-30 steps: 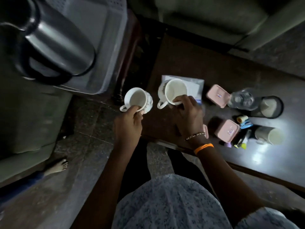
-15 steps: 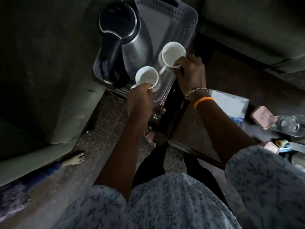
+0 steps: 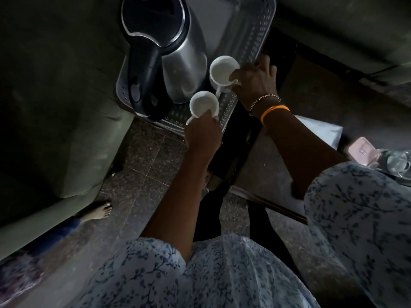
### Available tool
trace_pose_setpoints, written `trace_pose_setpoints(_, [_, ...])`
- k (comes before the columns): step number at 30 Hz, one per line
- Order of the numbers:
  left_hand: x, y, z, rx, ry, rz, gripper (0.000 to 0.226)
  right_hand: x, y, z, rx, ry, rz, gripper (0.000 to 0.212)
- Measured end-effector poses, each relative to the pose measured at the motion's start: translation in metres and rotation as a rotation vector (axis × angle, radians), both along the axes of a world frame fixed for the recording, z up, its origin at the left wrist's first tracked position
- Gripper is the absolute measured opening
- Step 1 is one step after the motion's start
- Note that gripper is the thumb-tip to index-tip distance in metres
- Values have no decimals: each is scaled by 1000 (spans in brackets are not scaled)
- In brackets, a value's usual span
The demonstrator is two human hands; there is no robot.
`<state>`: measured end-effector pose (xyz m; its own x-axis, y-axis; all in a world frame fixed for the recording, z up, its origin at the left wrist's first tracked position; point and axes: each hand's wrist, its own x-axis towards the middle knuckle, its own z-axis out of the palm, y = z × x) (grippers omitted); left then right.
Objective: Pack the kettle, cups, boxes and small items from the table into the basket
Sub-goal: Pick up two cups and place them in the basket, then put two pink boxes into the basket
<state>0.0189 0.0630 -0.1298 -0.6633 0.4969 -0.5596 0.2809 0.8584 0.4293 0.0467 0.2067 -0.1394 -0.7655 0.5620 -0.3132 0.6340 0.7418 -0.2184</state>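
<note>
A steel kettle with a black lid and handle stands in the pale perforated basket. My left hand grips a white cup by its rim at the basket's near right corner, beside the kettle. My right hand holds a second white cup by its rim, low inside the basket between the kettle and the right wall. At the right edge, on the dark table, lie a pink box, a clear glass item and a white packet.
A green sofa fills the left side, touching the basket. Another cushion runs along the top right. A person's bare foot rests on the tiled floor at lower left. My patterned sleeves fill the bottom.
Both hands carried the cups from the table over to the basket and have sunk them lower beside the kettle. My view swung left, so most table items left the frame.
</note>
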Motion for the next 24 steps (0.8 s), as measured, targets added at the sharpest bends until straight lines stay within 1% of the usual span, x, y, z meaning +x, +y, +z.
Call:
trace_pose_setpoints(1, [2,0,2,3,-2,-16,37,2,0,1,-20,15,-10,27])
trace_pose_setpoints(3, [9,-1,9,8,56,-42,38,10,-1,6,-57,111,-49,31])
trace_pose_setpoints(4, [14,-2,14,33,98,-38,37,16,-2,10,-73,176,-70,32])
trace_pose_setpoints(6, [26,-1,26,141,142,6,35,33,-5,17,-107,270,-86,34])
trace_pose_setpoints(9, [50,6,39,299,88,31,32,70,-10,19,-170,349,-140,28])
trace_pose_setpoints(11, [69,11,39,320,10,-13,29,102,-16,21,-191,371,-209,25])
trace_pose_setpoints(15, [122,22,28,269,-127,-187,24,182,-27,18,-237,332,-302,17])
trace_pose_setpoints(18, [168,34,16,222,-213,-279,22,247,-30,14,-251,310,-379,15])
trace_pose_setpoints(20, [199,42,6,179,-256,-331,23,289,-29,8,-272,323,-503,16])
trace_pose_setpoints(24, [256,59,-16,63,-312,-421,24,363,-19,-13,-350,237,-798,17])
